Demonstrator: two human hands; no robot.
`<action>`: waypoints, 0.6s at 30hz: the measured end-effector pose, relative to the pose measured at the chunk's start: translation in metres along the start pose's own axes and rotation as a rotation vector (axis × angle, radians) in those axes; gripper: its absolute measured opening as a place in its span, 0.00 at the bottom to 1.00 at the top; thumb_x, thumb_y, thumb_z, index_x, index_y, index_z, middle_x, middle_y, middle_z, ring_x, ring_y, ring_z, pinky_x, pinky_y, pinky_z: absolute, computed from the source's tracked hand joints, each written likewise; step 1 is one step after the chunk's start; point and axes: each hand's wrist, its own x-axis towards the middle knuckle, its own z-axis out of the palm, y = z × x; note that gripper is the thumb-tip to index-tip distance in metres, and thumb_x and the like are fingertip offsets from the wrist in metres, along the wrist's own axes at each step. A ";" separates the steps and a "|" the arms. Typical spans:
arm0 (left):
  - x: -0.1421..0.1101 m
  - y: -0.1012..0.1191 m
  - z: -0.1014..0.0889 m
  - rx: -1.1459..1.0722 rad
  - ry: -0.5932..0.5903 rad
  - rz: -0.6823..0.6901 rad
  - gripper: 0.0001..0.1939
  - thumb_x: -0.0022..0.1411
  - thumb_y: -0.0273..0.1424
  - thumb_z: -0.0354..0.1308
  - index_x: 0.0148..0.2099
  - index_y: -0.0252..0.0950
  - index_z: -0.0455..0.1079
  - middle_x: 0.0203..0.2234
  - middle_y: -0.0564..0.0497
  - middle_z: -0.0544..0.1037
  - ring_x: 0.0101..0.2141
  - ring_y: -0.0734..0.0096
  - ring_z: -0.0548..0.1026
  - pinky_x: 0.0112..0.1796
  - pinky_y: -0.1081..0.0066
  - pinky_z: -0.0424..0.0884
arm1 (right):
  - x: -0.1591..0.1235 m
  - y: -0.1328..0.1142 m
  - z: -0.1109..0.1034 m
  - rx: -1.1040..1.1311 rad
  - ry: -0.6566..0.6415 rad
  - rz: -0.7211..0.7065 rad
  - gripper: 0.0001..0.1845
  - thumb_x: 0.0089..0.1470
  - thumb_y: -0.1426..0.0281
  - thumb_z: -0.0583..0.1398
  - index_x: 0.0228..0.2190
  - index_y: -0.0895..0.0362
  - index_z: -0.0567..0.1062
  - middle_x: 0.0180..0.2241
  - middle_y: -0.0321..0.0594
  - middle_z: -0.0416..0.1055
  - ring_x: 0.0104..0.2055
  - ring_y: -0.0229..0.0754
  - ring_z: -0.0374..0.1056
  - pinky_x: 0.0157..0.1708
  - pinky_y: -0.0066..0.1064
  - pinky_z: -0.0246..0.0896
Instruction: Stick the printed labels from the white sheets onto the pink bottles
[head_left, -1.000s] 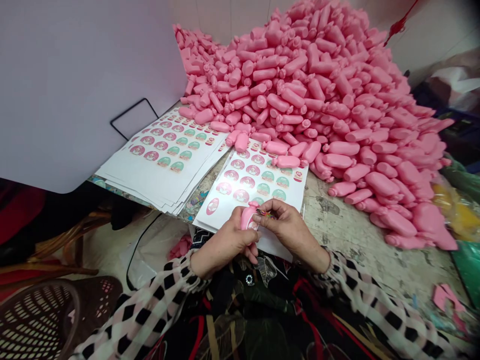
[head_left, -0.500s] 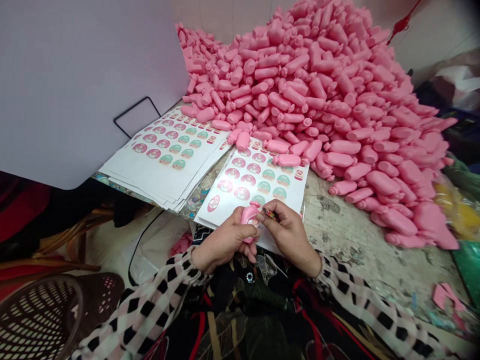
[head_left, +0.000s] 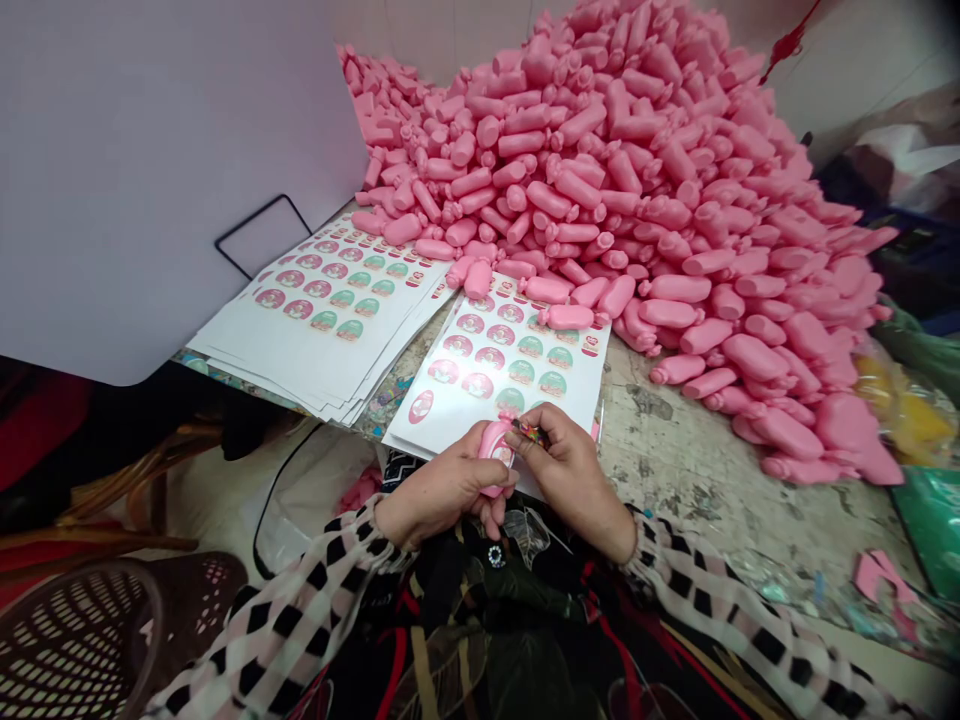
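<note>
My left hand is wrapped round a small pink plastic bottle, held tilted over my lap at the table's edge. An oval sticker shows on the bottle's side. Close against the bottle, the fingers of my right hand are pinched together. Something small and multicoloured shows inside that grip; its kind cannot be made out. Just beyond both hands lies a sheet of stickers, printed with pink and green labels.
A big heap of pink bottles covers the back of the worn table. More sticker sheets lie stacked at left, beside a large pale panel. A brown plastic basket stands low at left.
The view has shifted slightly, so the table appears a little further left. My right fingers stay at the bottle, which is turned a little, with its sticker showing more plainly.
</note>
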 end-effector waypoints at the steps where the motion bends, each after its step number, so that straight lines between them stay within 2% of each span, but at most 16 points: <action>1: 0.000 0.000 0.000 -0.002 -0.003 0.003 0.18 0.54 0.27 0.55 0.47 0.39 0.54 0.22 0.59 0.68 0.16 0.78 0.68 0.17 0.76 0.69 | 0.000 0.000 0.000 -0.002 -0.005 -0.004 0.06 0.53 0.67 0.58 0.26 0.55 0.68 0.27 0.34 0.63 0.31 0.37 0.60 0.32 0.29 0.57; 3: -0.001 -0.001 0.001 -0.006 -0.002 0.012 0.19 0.55 0.28 0.54 0.48 0.39 0.54 0.21 0.59 0.68 0.16 0.78 0.68 0.17 0.76 0.69 | 0.001 0.001 0.000 0.044 -0.002 0.027 0.06 0.51 0.67 0.60 0.29 0.55 0.68 0.29 0.34 0.63 0.30 0.36 0.60 0.31 0.28 0.57; 7: -0.003 -0.001 0.002 0.023 0.052 0.009 0.18 0.59 0.33 0.52 0.51 0.39 0.53 0.18 0.60 0.67 0.14 0.77 0.66 0.15 0.77 0.66 | 0.004 0.001 0.001 0.284 -0.031 0.177 0.19 0.45 0.66 0.64 0.40 0.53 0.65 0.33 0.32 0.62 0.27 0.33 0.58 0.26 0.26 0.56; 11: -0.003 -0.001 0.002 0.067 0.109 0.043 0.18 0.60 0.36 0.52 0.50 0.37 0.56 0.20 0.57 0.70 0.16 0.76 0.68 0.17 0.76 0.67 | 0.007 -0.006 0.002 0.431 -0.094 0.220 0.17 0.44 0.63 0.65 0.36 0.54 0.67 0.32 0.33 0.64 0.29 0.34 0.61 0.30 0.27 0.59; 15: -0.006 0.003 0.002 0.107 0.201 0.114 0.17 0.56 0.38 0.57 0.45 0.36 0.60 0.24 0.54 0.73 0.20 0.75 0.71 0.21 0.75 0.68 | 0.006 -0.012 0.002 0.406 -0.101 0.205 0.16 0.44 0.60 0.65 0.33 0.55 0.70 0.29 0.32 0.64 0.29 0.34 0.61 0.31 0.27 0.59; 18: -0.018 0.005 -0.004 0.150 0.256 0.104 0.19 0.53 0.41 0.60 0.43 0.36 0.62 0.22 0.54 0.72 0.19 0.75 0.70 0.19 0.76 0.65 | 0.009 -0.009 -0.006 0.281 -0.161 0.142 0.16 0.43 0.60 0.66 0.32 0.55 0.72 0.28 0.32 0.65 0.29 0.34 0.61 0.30 0.26 0.58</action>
